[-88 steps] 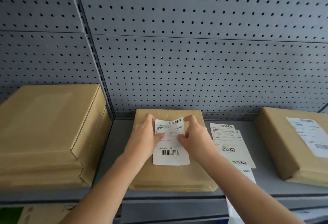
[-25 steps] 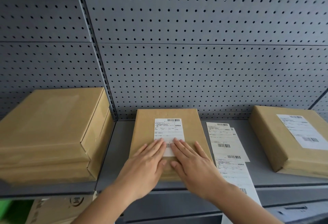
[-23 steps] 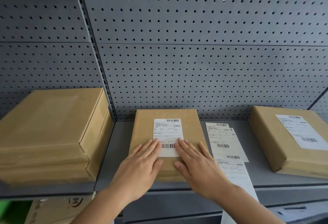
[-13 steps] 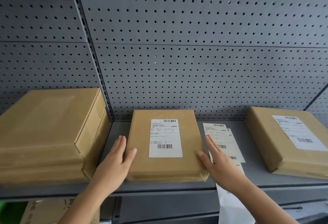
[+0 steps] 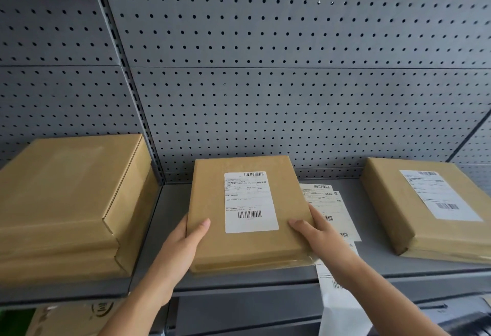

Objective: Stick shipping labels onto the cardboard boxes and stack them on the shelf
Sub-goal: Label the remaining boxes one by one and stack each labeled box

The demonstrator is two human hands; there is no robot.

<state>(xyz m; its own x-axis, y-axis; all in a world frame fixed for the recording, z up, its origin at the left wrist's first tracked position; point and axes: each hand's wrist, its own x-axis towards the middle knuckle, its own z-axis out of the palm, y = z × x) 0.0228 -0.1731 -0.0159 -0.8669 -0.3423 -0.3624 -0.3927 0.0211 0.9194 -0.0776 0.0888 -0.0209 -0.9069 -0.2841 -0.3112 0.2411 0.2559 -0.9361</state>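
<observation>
Barcoded label point(image 5: 251, 202) on centre box point(image 5: 212, 245), print too small to read

One wide-angle camera, worn on the head, faced the pegboard point(image 5: 292, 96) squarely and tipped slightly down onto the shelf point(image 5: 171, 213). It sat near, at arm's reach: the left hand point(image 5: 183, 250) and right hand point(image 5: 318, 234) held a box point(image 5: 239, 248) low in the middle, their arms running off the bottom edge.

Probably stockroom; pegboard shelving point(image 5: 292, 109), labelled boxes point(image 5: 210, 202)

Grey pegboard point(image 5: 292, 43) behind, w/ slotted upright point(image 5: 127, 75).
</observation>
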